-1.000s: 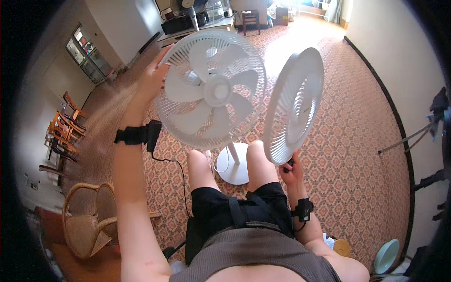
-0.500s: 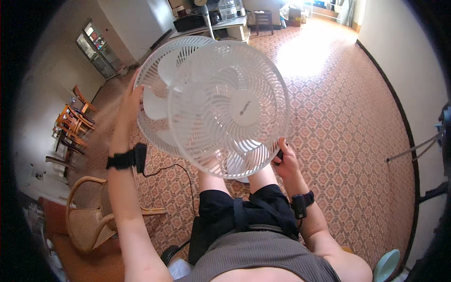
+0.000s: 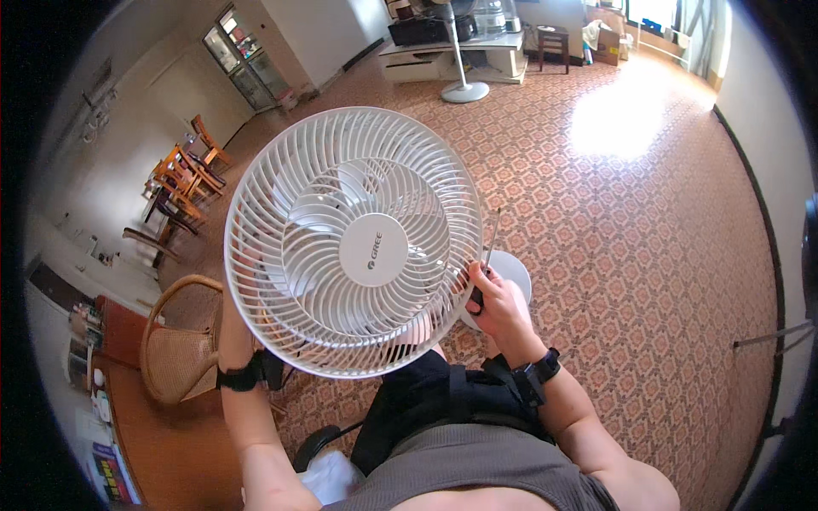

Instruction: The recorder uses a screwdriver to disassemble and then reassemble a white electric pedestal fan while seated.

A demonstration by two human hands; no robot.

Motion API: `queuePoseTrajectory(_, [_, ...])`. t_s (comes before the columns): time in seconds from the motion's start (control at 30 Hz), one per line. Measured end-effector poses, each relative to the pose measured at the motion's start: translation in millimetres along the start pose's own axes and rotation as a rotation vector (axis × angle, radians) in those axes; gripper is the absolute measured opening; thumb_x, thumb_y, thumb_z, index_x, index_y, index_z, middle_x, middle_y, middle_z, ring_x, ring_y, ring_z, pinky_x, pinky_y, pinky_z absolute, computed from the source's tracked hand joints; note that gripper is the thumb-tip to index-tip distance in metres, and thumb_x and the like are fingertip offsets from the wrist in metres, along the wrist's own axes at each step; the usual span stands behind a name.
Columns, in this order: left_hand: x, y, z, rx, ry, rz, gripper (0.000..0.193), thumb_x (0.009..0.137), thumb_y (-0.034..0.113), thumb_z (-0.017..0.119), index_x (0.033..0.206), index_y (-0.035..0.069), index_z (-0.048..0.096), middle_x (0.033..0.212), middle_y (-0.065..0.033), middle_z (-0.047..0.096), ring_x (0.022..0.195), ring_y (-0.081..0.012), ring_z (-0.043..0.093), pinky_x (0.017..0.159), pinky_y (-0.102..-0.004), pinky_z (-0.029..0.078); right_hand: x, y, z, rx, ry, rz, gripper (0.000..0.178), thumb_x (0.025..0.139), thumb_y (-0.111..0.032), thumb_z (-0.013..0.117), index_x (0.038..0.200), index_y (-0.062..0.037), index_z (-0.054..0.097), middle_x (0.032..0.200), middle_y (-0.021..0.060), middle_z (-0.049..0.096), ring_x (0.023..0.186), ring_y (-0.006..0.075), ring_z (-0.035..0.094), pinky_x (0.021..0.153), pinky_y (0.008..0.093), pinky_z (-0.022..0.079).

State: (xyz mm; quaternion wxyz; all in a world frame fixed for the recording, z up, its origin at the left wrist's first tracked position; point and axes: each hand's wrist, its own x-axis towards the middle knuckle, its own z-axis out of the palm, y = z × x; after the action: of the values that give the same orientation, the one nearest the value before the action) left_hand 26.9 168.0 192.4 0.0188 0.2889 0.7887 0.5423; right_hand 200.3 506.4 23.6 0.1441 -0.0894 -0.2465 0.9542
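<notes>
A white fan head fills the middle of the head view. Its round front grille (image 3: 373, 249) faces me, and the fan blades (image 3: 317, 215) show through the slats, lined up behind it. My right hand (image 3: 501, 308) is closed round the dark handle of a screwdriver (image 3: 492, 238), whose thin metal shaft points upward. That hand's thumb and fingertips meet the grille's right rim. The grille's lower left side hides my left hand; only its wrist and forearm show. Below my right hand, the fan's round white base (image 3: 517, 274) stands on the floor.
A wicker chair (image 3: 175, 362) stands at my left beside a brown wooden surface (image 3: 162, 434). Wooden chairs (image 3: 183, 175) are farther left. Ahead, another white stand (image 3: 464, 91) is before a low cabinet (image 3: 417, 66). A thin metal leg (image 3: 771, 335) juts in at right.
The front grille has moved left, from offset to lined up over the blades and rear grille. My right hand has come up and inward with the screwdriver; my left hand has gone behind the grille.
</notes>
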Motion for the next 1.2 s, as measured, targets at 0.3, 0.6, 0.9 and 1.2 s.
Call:
queuePoseTrajectory(0.3, [-54.3,-9.0,-18.1,-0.033,0.128,-0.078,0.051,0.095,0.023,0.045,0.144,0.01,0.039,0.128,-0.0107,0.055,0.111,-0.0199,0.055,0.093,-0.0314,0.044,3.0,30.7,1.2,-0.012,-0.04,0.104,0.015,0.098,-0.029,0.056,0.095,-0.0145,0.053,0.076,-0.0053,0.051,0.055,0.0041,0.04,0.043,0.0199,0.029])
queuePoseTrajectory(0.6, [-44.4,1.1,-9.0,0.008,0.145,0.028,0.051,0.096,0.023,0.045,0.144,0.008,0.039,0.129,-0.011,0.055,0.112,-0.02,0.055,0.094,-0.0314,0.043,-1.8,30.5,-1.3,0.01,-0.016,0.097,0.012,0.097,-0.026,0.056,0.097,-0.0149,0.052,0.076,-0.0057,0.049,0.057,0.0035,0.041,0.045,0.0195,0.029])
queuePoseTrajectory(0.9, [-24.7,19.1,3.5,0.027,0.138,0.129,0.052,0.096,0.024,0.045,0.144,0.007,0.039,0.129,-0.0113,0.055,0.113,-0.0201,0.054,0.095,-0.0315,0.043,-12.7,20.6,1.6,-0.029,0.033,0.062,0.012,0.097,-0.024,0.057,0.1,-0.0132,0.051,0.078,-0.0041,0.051,0.057,0.0052,0.043,0.045,0.0201,0.031])
queuePoseTrajectory(1.2, [-28.1,-9.2,-23.0,0.181,0.195,0.127,0.049,0.097,0.026,0.049,0.139,0.001,0.043,0.128,-0.0137,0.056,0.112,-0.0226,0.056,0.094,-0.0349,0.045,-19.7,24.5,2.6,-0.015,-0.006,0.019,0.016,0.097,-0.026,0.056,0.099,-0.0103,0.053,0.081,-0.0019,0.054,0.06,0.006,0.045,0.045,0.0198,0.033])
